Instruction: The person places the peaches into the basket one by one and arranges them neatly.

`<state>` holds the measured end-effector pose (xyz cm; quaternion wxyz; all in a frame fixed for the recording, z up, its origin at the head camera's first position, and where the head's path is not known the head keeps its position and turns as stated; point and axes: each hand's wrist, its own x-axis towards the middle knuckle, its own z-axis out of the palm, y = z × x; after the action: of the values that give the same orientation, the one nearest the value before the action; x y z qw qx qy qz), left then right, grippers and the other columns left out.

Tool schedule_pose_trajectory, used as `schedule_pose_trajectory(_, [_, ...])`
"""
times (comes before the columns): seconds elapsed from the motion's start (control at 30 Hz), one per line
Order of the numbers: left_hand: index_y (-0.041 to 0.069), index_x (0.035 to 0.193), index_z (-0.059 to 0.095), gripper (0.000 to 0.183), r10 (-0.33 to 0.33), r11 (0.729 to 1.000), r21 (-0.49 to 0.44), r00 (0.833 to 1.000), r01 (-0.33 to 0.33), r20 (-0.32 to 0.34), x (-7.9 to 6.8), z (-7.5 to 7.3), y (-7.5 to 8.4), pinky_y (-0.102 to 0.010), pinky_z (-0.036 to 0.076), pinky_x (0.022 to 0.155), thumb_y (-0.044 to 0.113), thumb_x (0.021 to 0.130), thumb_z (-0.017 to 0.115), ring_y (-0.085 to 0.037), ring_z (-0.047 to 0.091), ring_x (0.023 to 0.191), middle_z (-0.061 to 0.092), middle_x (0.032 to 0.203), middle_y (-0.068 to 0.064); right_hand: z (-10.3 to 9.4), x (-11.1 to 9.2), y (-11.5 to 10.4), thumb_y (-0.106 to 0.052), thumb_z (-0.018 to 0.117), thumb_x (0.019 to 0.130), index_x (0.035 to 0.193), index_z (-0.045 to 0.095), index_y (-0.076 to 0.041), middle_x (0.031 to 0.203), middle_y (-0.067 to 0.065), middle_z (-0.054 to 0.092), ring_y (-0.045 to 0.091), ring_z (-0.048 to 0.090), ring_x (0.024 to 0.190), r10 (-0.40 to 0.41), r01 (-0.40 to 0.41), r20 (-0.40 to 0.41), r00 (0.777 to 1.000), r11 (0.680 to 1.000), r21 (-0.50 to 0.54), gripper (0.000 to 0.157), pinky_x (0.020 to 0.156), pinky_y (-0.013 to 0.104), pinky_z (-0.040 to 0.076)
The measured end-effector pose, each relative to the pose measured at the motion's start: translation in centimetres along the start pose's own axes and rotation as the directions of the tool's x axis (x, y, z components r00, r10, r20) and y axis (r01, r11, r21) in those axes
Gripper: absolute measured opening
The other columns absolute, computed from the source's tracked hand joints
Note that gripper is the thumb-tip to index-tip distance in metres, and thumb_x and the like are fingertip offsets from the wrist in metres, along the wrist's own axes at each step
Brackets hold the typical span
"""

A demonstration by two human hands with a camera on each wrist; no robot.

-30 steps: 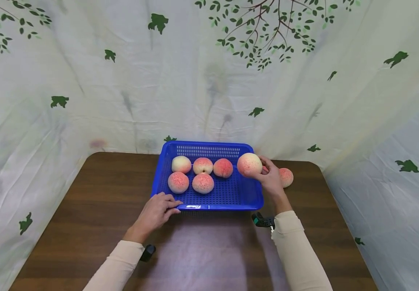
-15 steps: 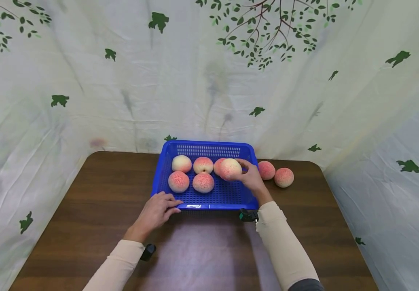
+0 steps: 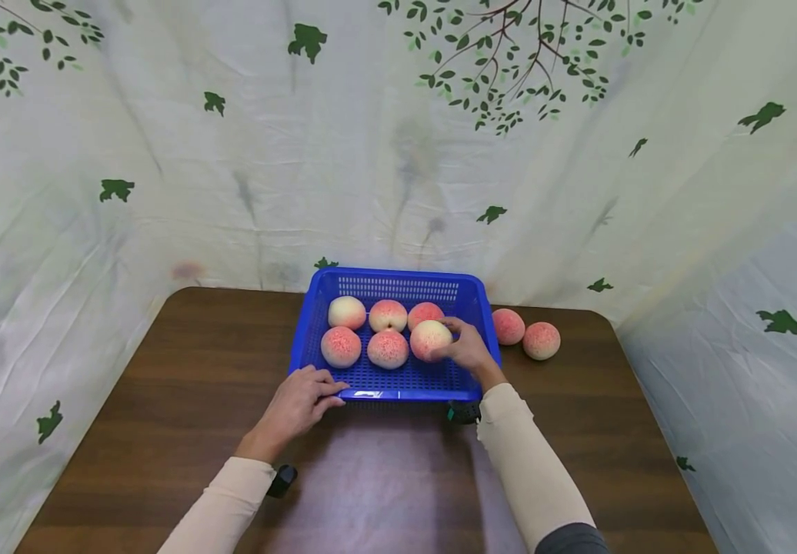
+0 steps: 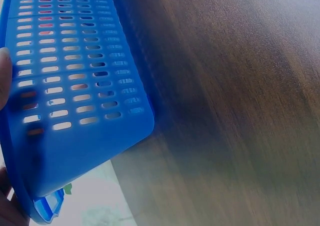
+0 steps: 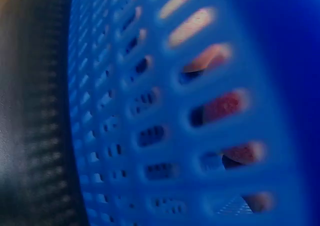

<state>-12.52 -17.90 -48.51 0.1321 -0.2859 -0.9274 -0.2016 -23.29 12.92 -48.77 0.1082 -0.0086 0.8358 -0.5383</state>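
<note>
Right hand (image 3: 468, 348) fingers curled round peach (image 3: 430, 339), peach inside blue basket (image 3: 398, 381), front row, right of five others. Left hand (image 3: 299, 402) relaxed, fingertips touching basket front-left rim. Two peaches (image 3: 525, 334) on table (image 3: 198, 369) beside basket.

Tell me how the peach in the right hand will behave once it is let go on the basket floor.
The peach is round, so it may roll a little. Its neighbour peach sits close and would probably stop it. The blue basket has raised walls, and the left hand rests on its front rim, so it should stay inside. The right hand grips it.
</note>
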Motion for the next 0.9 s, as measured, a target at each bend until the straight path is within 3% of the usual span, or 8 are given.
schedule_pose_trajectory(0.43, [0.011, 0.102, 0.077, 0.028, -0.016, 1.0, -0.002, 1.0, 0.016, 0.006, -0.2, 0.2, -0.1, -0.028, 0.039, 0.065, 0.022, 0.077, 0.08, -0.013, 0.047, 0.072, 0.065, 0.082, 0.005, 1.1, 0.1, 0.8, 0.001, 0.084, 0.062, 0.127, 0.058, -0.001, 0.124, 0.018, 0.059, 0.033, 0.055, 0.109, 0.03, -0.028, 0.009, 1.0, 0.991, -0.132, 0.07, 0.097, 0.048, 0.043])
schedule_pose_trajectory(0.6, [0.011, 0.102, 0.078, 0.027, -0.008, 1.0, -0.001, 1.0, 0.008, 0.001, -0.2, 0.2, -0.1, -0.028, 0.039, 0.065, 0.022, 0.077, 0.08, -0.013, 0.047, 0.072, 0.065, 0.082, 0.005, 1.5, 0.4, 1.2, -0.001, 0.084, 0.06, 0.127, 0.059, -0.002, 0.122, 0.017, 0.061, 0.031, 0.056, 0.107, 0.006, -0.004, 0.012, 1.0, 0.981, -0.195, 0.071, 0.095, 0.047, 0.043])
schedule_pose_trajectory(0.9, [0.011, 0.102, 0.078, 0.027, -0.006, 1.0, -0.002, 1.0, 0.006, -0.007, -0.2, 0.0, 0.0, -0.028, 0.039, 0.065, 0.022, 0.077, 0.08, -0.013, 0.047, 0.072, 0.065, 0.082, 0.005, 1.8, 0.7, 1.4, -0.011, 0.084, 0.065, 0.127, 0.052, -0.003, 0.125, 0.019, 0.058, 0.035, 0.054, 0.113, 0.046, -0.057, -0.05, 0.998, 0.968, -0.245, 0.07, 0.1, 0.05, 0.039])
